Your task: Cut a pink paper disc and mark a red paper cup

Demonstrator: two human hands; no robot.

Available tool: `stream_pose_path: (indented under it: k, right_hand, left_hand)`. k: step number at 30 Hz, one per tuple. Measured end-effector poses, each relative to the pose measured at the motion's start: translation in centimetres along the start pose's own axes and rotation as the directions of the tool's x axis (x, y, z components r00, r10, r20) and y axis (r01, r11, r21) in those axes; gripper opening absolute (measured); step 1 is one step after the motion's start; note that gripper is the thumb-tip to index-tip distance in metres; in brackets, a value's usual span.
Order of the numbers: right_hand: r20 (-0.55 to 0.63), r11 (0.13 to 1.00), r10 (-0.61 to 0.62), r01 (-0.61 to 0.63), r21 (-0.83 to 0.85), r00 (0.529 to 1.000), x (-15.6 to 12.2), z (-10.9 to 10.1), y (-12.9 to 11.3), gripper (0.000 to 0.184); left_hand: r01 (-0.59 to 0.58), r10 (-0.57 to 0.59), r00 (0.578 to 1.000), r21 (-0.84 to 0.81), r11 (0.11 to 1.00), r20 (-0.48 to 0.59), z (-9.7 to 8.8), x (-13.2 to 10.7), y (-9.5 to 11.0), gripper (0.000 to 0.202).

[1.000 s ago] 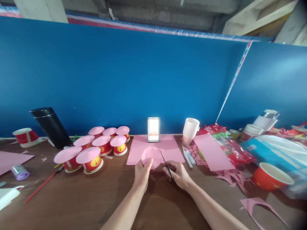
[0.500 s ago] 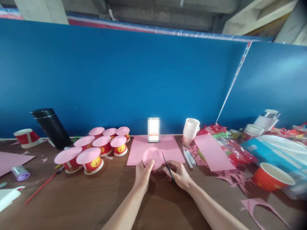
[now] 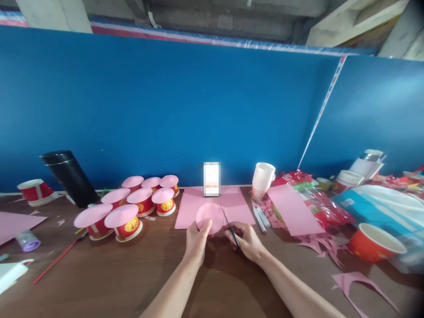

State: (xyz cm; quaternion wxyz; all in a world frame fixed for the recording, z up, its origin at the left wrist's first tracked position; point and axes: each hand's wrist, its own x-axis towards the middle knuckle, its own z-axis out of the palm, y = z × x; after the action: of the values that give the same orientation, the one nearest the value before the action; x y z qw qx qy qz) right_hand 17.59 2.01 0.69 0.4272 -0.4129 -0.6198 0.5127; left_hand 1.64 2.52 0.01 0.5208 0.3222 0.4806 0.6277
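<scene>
A round pink paper disc is pinched by its lower left edge in my left hand, thumb on top. My right hand grips dark-handled scissors, whose thin blades point up and left beside the disc's right edge. Whether the blades touch the paper I cannot tell. Behind the disc lie larger pink sheets on the brown table. Left of my hands stand several red paper cups topped with shallow pink paper cones.
A black bottle and a red brush are on the left. To the right are stacked white cups, two white sticks, pink scraps, an orange cup and plastic packaging. A blue partition rises behind.
The camera view has shifted very slightly. My hands, the disc and the scissors stay almost as they were; the small pink sliver at the disc's right edge no longer shows.
</scene>
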Motion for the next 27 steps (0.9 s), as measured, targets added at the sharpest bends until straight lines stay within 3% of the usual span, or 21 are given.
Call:
stream_pose_path:
  k: [17, 27]
  right_hand:
    - [0.012, 1.000, -0.008, 0.008, -0.003, 1.000, -0.08, -0.01, -0.14, 0.030]
    - [0.013, 0.999, 0.004, -0.005, 0.048, 1.000, 0.01, -0.06, -0.05, 0.031]
  left_hand:
    - [-0.007, 0.008, 0.999, 0.016, 1.000, -0.035, -0.09, 0.05, -0.04, 0.040]
    - [-0.015, 0.014, 1.000, 0.038, 0.999, 0.026, -0.22, 0.26, -0.46, 0.041]
